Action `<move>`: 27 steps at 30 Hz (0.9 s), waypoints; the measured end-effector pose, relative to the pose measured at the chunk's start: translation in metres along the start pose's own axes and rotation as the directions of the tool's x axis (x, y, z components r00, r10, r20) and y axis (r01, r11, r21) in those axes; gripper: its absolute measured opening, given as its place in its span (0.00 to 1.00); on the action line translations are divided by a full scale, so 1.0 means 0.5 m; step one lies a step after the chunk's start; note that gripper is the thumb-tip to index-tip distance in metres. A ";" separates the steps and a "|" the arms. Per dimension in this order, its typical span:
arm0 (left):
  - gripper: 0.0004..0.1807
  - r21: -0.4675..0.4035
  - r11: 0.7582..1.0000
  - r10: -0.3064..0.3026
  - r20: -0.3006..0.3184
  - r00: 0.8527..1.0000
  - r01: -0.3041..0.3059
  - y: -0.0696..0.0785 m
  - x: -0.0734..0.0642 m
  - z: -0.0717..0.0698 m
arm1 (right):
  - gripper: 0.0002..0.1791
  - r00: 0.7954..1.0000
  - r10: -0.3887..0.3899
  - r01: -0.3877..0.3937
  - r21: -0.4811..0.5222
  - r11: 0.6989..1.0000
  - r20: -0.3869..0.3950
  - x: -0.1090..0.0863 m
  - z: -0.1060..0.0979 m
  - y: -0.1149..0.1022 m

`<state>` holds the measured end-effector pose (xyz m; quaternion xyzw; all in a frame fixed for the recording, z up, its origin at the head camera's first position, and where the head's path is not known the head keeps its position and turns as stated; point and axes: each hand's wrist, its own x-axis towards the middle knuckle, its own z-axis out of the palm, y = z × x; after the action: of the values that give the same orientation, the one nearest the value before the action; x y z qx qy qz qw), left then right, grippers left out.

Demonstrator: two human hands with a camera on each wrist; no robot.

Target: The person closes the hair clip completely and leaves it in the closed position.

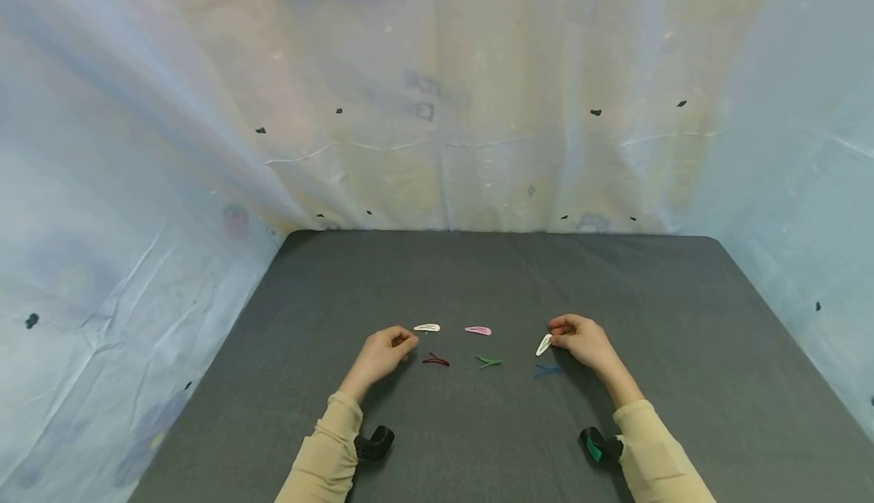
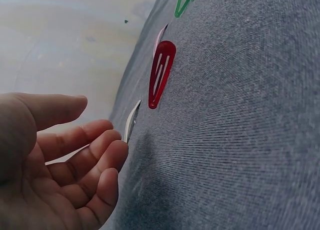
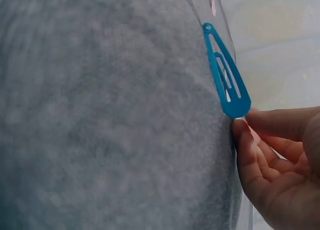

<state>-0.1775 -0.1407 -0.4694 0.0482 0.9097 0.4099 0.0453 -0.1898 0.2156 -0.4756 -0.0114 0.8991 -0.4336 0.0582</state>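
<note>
My right hand (image 1: 583,341) pinches a white snap hair clip (image 1: 543,345) between thumb and fingers in the head view. Just in front of it is a blue hair clip (image 1: 548,370). In the right wrist view this blue clip (image 3: 227,74) overlaps the fingertips and mostly hides the pinched clip. My left hand (image 1: 385,351) has its fingers loosely bent and its thumb apart, holding nothing. Its fingertips are close to another white hair clip (image 1: 427,328), seen edge-on in the left wrist view. A red hair clip (image 2: 161,74) lies to the right of that hand.
In the middle of the dark grey cloth-covered table (image 1: 478,442) lie a pink hair clip (image 1: 478,331) and, nearer me, a green hair clip (image 1: 488,363). Both wrists wear black devices. A pale patterned curtain (image 1: 451,108) hangs behind the table's far edge and along the sides.
</note>
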 end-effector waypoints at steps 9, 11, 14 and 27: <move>0.09 -0.005 1.000 -0.001 0.004 1.000 0.001 -0.013 0.001 0.009 | 0.16 0.997 -0.059 0.064 -0.090 0.994 0.059 0.001 -0.002 -0.008; 0.09 -0.009 1.000 -0.007 0.006 1.000 0.007 -0.013 0.002 0.009 | 0.14 0.994 -0.073 0.081 -0.106 0.991 0.077 0.001 -0.003 -0.009; 0.09 -0.014 1.000 -0.006 0.007 1.000 0.006 -0.015 0.001 0.009 | 0.12 0.993 -0.073 0.083 -0.120 0.989 0.088 0.003 -0.004 -0.008; 0.08 -0.024 1.000 -0.004 0.014 1.000 0.005 -0.011 -0.003 0.002 | 0.03 0.997 -0.052 0.058 -0.103 0.993 0.061 0.005 -0.004 -0.003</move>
<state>-0.1762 -0.1437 -0.4739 0.0484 0.9046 0.4203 0.0531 -0.1926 0.2160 -0.4737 -0.0515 0.9179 -0.3869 0.0717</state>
